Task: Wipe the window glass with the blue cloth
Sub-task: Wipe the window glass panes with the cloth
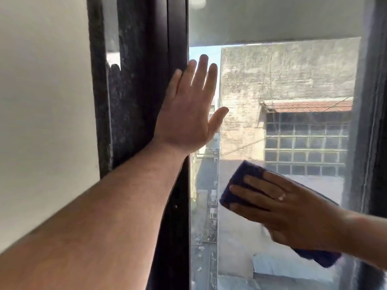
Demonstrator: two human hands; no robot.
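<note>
The window glass [282, 76] fills the middle and right of the head view, with grey buildings behind it. My right hand [293, 210] lies flat on the lower part of the pane and presses the dark blue cloth [240, 181] against it. One end of the cloth sticks out past my fingertips to the upper left, and another end shows below my wrist. My left hand [188, 114] is flat with its fingers spread, resting on the pane's left edge where it meets the dark frame [176, 34]. It holds nothing.
A dark, mottled frame post [125, 80] stands left of the pane, and a pale wall [41, 101] lies further left. Another dark frame member [374, 101] bounds the pane on the right.
</note>
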